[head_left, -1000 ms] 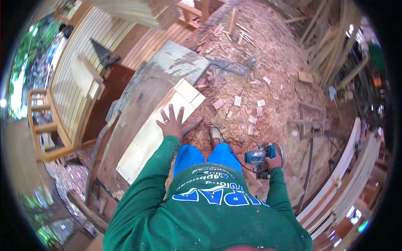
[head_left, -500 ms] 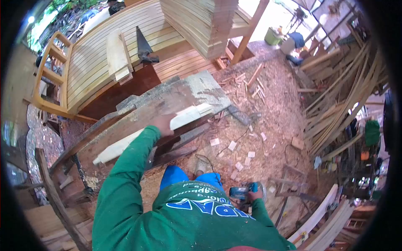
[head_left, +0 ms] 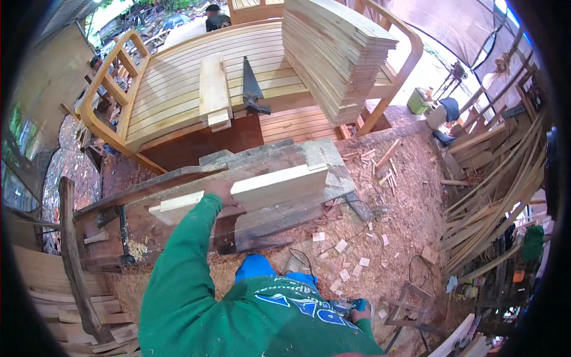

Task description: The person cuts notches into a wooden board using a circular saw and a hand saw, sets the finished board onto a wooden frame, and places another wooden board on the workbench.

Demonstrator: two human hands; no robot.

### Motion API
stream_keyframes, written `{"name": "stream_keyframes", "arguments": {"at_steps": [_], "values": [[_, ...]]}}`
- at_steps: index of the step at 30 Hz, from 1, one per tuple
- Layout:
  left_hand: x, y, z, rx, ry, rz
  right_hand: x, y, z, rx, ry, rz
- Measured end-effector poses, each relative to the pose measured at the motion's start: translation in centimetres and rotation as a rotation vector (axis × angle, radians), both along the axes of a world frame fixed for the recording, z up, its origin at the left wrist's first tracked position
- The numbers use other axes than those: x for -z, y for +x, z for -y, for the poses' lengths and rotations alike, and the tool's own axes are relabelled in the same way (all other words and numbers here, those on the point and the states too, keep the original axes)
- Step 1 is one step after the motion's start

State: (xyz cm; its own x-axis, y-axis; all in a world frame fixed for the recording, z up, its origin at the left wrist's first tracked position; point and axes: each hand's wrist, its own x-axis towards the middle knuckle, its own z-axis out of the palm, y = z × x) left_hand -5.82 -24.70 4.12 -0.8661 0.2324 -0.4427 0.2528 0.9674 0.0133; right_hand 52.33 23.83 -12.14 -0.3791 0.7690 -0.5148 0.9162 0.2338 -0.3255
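Clasping boards [head_left: 278, 189] tilted up on the table [head_left: 297, 156], left grip [head_left: 220, 191] closed; before, spread over them lying flat. Right grip [head_left: 360, 312] wraps saw [head_left: 341, 306].

From a distance I look through one wide, round view worn on the head, facing forward and down. The green shirt [head_left: 250, 321] sits very near, across the bottom; the worktop [head_left: 334, 159] crosses mid-view, a slatted bench [head_left: 172, 89] beyond its far edge.

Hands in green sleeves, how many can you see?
2: the left hand grips the pale board on the workbench, and the right hand holds the blue-green power tool.
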Motion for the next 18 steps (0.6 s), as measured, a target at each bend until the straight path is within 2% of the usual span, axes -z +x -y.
{"name": "stream_keyframes", "arguments": {"at_steps": [2, 5, 7, 10, 11, 14, 15, 16, 17, 18], "values": [[0.4, 0.8, 0.3, 0.020, -0.014, 0.100, -0.7, 0.0, 0.6, 0.104, -0.033, -0.008], [3.3, 1.8, 2.0, 0.204, 0.237, 0.192, -0.1, 0.2, 0.2, 0.093, -0.005, -0.072], [5.4, 1.6, 2.7, 0.097, 0.321, 0.287, 2.3, 1.6, -0.7, 0.021, 0.140, -0.079], [5.8, 0.1, 2.9, 0.041, 0.368, 0.451, -0.5, 0.3, -1.8, 0.049, -0.132, 0.019], [6.0, 0.1, 3.1, 0.033, 0.376, 0.508, -1.0, 0.4, -2.1, 0.057, -0.137, 0.051], [11.9, 0.6, 2.9, -0.010, 0.364, 0.204, -0.5, -1.2, -2.8, 0.068, -0.080, 0.082], [10.8, 1.4, 1.7, 0.020, 0.294, 0.206, 0.2, -1.0, -2.9, 0.067, -0.017, 0.075], [7.3, 2.8, -0.6, 0.057, 0.221, 0.208, 0.6, -0.6, -2.7, 0.072, 0.045, 0.067], [4.6, 3.9, -2.4, 0.096, 0.148, 0.209, 0.4, -0.5, -2.1, -0.072, 0.265, 0.009], [3.4, 4.9, -3.7, 0.112, 0.091, 0.210, -0.7, -1.1, -2.4, -0.071, 0.168, 0.017]]}}
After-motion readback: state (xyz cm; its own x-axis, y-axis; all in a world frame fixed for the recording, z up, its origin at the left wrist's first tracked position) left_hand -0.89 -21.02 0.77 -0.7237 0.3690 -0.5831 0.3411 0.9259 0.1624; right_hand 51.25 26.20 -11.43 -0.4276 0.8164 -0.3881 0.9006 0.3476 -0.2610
